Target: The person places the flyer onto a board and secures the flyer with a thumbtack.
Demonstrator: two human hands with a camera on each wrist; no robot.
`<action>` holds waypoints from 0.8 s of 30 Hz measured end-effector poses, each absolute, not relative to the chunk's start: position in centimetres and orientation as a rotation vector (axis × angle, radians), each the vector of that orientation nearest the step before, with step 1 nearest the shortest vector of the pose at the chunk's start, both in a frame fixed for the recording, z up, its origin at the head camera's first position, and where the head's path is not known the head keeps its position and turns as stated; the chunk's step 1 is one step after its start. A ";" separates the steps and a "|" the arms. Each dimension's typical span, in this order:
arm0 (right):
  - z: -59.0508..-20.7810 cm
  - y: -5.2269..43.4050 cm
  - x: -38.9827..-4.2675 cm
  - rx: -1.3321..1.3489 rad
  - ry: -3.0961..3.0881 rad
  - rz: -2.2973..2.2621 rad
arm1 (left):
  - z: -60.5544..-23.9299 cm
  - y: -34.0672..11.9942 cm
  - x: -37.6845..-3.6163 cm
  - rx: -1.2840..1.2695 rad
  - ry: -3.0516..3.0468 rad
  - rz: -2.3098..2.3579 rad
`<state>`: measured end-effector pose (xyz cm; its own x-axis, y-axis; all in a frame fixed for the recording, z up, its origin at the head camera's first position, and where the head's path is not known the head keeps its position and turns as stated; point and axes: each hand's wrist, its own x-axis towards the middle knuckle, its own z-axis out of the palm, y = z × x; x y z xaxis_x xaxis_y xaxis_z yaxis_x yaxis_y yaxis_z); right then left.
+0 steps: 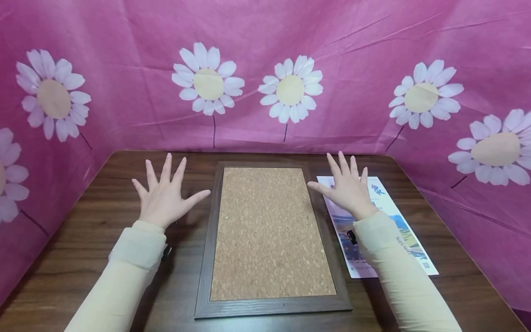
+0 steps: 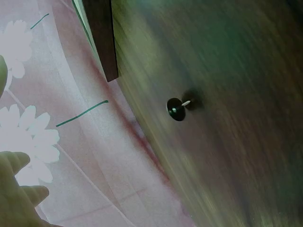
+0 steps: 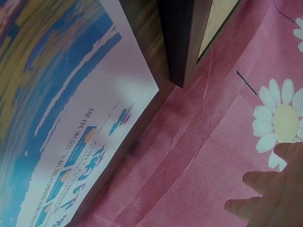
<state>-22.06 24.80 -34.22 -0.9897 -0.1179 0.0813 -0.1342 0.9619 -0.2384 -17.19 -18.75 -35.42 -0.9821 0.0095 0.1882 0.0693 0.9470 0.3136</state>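
Observation:
A cork board (image 1: 271,230) in a dark wooden frame lies in the middle of the table in the head view. My left hand (image 1: 162,200) hovers left of the board with fingers straight and spread, holding nothing. On the table below it, the left wrist view shows a dark thumbtack (image 2: 175,109) with its metal pin pointing sideways. To the right of the board lies a printed poster (image 1: 408,230) with a colourful landscape and lettering. My right hand (image 1: 348,191) is above the poster's upper part, fingers spread and empty, its thumb toward the board's frame.
The brown wood-grain table (image 1: 83,244) is bordered at the back and both sides by a pink cloth (image 1: 253,27) with large white daisies. Dark wood of the board's frame (image 3: 180,42) stands close to the poster in the right wrist view.

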 end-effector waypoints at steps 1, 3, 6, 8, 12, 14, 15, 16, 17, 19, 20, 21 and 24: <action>-34.2 24.8 -22.1 0.199 -3.044 0.382 | -35.4 -18.8 -17.2 -0.059 -2.916 -0.479; -34.1 24.9 -22.2 0.208 -3.039 0.413 | -35.4 -18.8 -17.2 -0.059 -2.914 -0.482; -33.7 25.2 -22.2 0.221 -3.025 0.494 | -35.4 -18.8 -17.2 -0.059 -2.911 -0.484; -33.5 25.4 -22.2 0.230 -3.017 0.557 | -35.4 -18.9 -17.2 -0.056 -2.906 -0.488; -32.9 25.9 -22.1 0.243 -2.998 0.711 | -35.3 -19.0 -17.1 -0.048 -2.895 -0.516; -32.6 26.3 -22.0 0.257 -2.990 0.784 | -35.2 -18.9 -17.1 -0.050 -2.892 -0.548; -32.5 26.5 -21.9 0.258 -2.988 0.822 | -35.2 -18.9 -17.1 -0.052 -2.892 -0.571; -32.4 26.8 -21.8 0.260 -2.991 0.848 | -35.1 -18.8 -17.1 -0.055 -2.893 -0.593; -32.2 27.0 -21.7 0.259 -2.997 0.881 | -35.1 -18.8 -17.0 -0.059 -2.897 -0.618; -32.0 27.5 -21.5 0.252 -3.012 0.943 | -35.0 -18.7 -17.0 -0.064 -2.909 -0.664; -31.8 27.7 -21.4 0.244 -3.020 0.971 | -35.0 -18.7 -17.0 -0.066 -2.915 -0.687; -31.7 27.9 -21.3 0.234 -3.028 0.992 | -34.9 -18.6 -16.9 -0.067 -2.921 -0.706; -31.3 28.5 -21.0 0.207 -3.046 1.068 | -34.9 -18.6 -16.8 -0.069 -2.929 -0.753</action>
